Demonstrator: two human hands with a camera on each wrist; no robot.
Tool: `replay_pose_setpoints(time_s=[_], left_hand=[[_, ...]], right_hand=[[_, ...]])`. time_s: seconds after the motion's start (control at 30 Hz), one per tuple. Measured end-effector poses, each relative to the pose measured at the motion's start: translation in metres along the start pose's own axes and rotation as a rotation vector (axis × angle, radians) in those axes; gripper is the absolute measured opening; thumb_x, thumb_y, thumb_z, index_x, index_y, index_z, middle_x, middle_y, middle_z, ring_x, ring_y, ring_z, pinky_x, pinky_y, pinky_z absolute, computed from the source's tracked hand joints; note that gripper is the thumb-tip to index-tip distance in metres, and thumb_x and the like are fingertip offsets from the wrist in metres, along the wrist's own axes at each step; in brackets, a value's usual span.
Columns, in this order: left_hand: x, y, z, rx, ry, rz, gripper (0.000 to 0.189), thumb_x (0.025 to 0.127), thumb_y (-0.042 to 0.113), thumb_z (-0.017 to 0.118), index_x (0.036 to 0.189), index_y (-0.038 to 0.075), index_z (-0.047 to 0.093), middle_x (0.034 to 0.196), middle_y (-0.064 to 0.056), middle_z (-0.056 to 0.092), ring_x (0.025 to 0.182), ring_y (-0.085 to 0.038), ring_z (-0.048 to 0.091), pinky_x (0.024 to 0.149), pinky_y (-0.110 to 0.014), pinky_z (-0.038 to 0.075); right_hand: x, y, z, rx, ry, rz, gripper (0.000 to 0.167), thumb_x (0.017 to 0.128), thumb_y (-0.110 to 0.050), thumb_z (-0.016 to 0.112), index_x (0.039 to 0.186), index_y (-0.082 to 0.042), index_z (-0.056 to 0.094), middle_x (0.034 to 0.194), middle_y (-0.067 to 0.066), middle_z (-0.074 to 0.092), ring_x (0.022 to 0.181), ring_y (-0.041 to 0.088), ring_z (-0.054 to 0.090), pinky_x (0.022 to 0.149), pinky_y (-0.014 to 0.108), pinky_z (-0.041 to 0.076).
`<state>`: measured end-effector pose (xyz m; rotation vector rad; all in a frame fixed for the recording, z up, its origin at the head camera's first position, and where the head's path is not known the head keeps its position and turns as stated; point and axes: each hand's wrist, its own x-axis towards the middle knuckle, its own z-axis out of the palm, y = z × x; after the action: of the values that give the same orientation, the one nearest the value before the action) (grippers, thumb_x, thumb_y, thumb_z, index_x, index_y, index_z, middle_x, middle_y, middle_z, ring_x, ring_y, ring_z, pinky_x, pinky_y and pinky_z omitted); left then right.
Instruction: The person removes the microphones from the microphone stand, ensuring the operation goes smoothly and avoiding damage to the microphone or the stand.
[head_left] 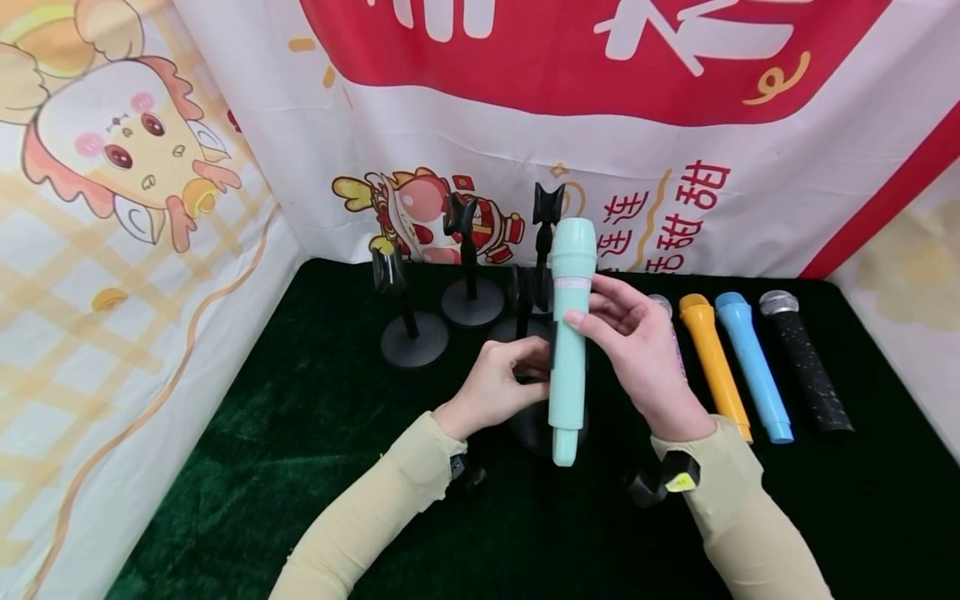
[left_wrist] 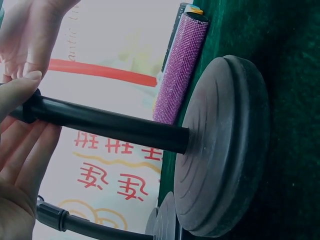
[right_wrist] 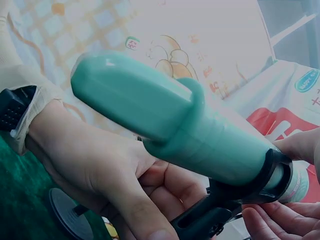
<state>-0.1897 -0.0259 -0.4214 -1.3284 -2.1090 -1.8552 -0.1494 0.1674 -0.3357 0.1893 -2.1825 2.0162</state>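
Note:
A mint-green microphone (head_left: 570, 375) tilts up in front of a black desktop stand. In the right wrist view it lies in the stand's black clip (right_wrist: 272, 175), its narrower tail end toward the camera. My right hand (head_left: 641, 354) holds the microphone near its head, thumb on the front and fingers behind. With my left hand (head_left: 497, 383) I grip the upper part of the stand, just under the clip. The stand's pole (left_wrist: 110, 120) runs down to a round ridged base (left_wrist: 215, 150) on the green cloth. From the head view, the microphone hides the clip.
Three more black stands (head_left: 415, 340) stand behind and to the left. At right lie an orange microphone (head_left: 716, 367), a blue one (head_left: 753, 367), a speckled black one (head_left: 810, 358) and a pink studded one (left_wrist: 182, 65). A printed cloth backdrop (head_left: 465, 108) closes off the back.

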Motion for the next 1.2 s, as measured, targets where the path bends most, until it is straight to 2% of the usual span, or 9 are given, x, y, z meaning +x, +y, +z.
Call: replay_pose_setpoints(time_s=[0.2, 0.73, 1.2], left_hand=[[0.000, 0.000, 0.000, -0.002, 0.004, -0.001, 0.029, 0.085, -0.008, 0.079, 0.110, 0.001, 0.068, 0.105, -0.009, 0.073, 0.092, -0.012, 0.072, 0.080, -0.034, 0.061], [0.001, 0.001, 0.000, 0.013, -0.001, -0.005, 0.028, 0.085, -0.008, 0.078, 0.109, 0.002, 0.068, 0.104, -0.007, 0.072, 0.092, -0.011, 0.071, 0.080, -0.033, 0.061], [0.000, 0.001, 0.000, 0.019, -0.007, -0.012, 0.028, 0.085, -0.007, 0.078, 0.109, 0.003, 0.068, 0.105, -0.006, 0.072, 0.093, -0.011, 0.071, 0.080, -0.033, 0.061]], right_hand=[[0.000, 0.000, 0.002, 0.030, 0.015, -0.012, 0.048, 0.095, -0.023, 0.076, 0.137, -0.006, 0.060, 0.118, 0.011, 0.069, 0.105, 0.024, 0.065, 0.095, 0.027, 0.052], [0.008, -0.002, 0.001, 0.146, 0.027, -0.044, 0.040, 0.093, -0.013, 0.077, 0.129, -0.002, 0.064, 0.112, 0.011, 0.070, 0.099, 0.023, 0.066, 0.094, 0.029, 0.053], [0.022, -0.007, 0.002, 0.175, 0.060, -0.078, 0.040, 0.092, -0.012, 0.077, 0.128, 0.000, 0.065, 0.111, 0.012, 0.071, 0.099, 0.025, 0.065, 0.091, 0.029, 0.054]])
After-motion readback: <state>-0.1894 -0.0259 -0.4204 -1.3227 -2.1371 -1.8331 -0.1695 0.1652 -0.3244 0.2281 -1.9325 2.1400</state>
